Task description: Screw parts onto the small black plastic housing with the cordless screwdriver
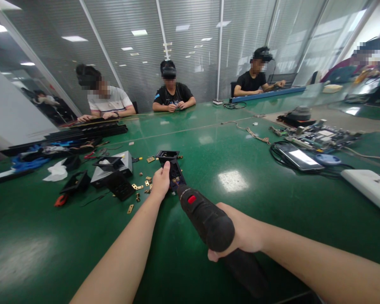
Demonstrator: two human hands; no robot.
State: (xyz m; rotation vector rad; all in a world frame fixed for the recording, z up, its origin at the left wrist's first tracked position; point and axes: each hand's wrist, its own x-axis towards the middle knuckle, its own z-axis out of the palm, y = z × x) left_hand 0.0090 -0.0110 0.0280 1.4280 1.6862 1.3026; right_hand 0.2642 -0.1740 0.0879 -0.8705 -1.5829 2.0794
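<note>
Centrally, a black power screwdriver [205,221] is gripped by the right hand [240,234], the fingers being wrapped closed around its handle; a red button is seen on the upper side of the barrel. The nose of the tool is directed toward 11 o'clock and meets a black plastic part [172,166] lying on the green table [272,202]. This part is steadied by the left hand [161,182], which is closed on its left edge with the thumb laid along the top (the exact contact of the tool tip is hidden by the part). Small brass hinges [139,186] are scattered just beside the left hand at 9 o'clock. Further black housings [112,169] and a white cloth [57,172] are placed at 10 o'clock. A phone [299,157] and circuit boards [319,137] are found at 2 o'clock. Other people [172,90] are seated along the far edge at 12 o'clock.
</note>
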